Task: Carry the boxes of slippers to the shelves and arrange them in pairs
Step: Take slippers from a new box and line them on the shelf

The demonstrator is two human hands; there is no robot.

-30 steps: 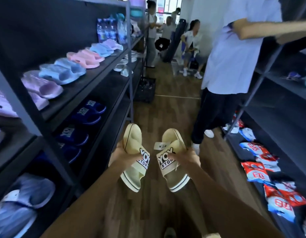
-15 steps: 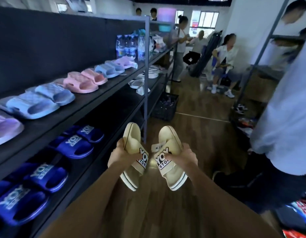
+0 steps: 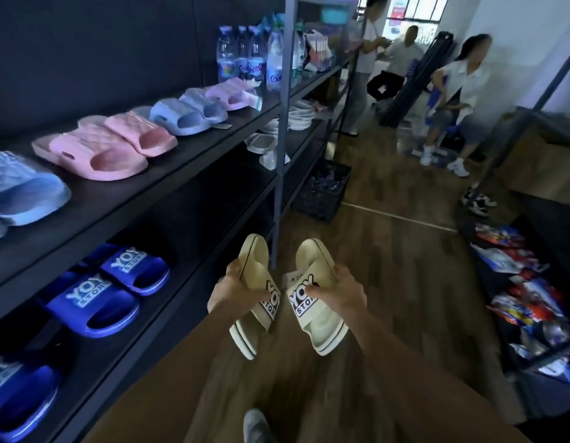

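Shelf (image 3: 194,225) room lies left of your grip; left hand (image 3: 235,290) and right hand (image 3: 341,292) each clasp 1 slipper (image 3: 253,260), so land both level, paired.

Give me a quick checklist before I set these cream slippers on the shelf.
1. Left hand grip on the left cream slipper: ok.
2. Right hand grip on the right cream slipper: ok.
3. Matching pair, same logo straps: ok.
4. Room on the middle shelf past the blue slippers: ok, looks bare.
5. Paper tag tucked in: not ok, sticking out.
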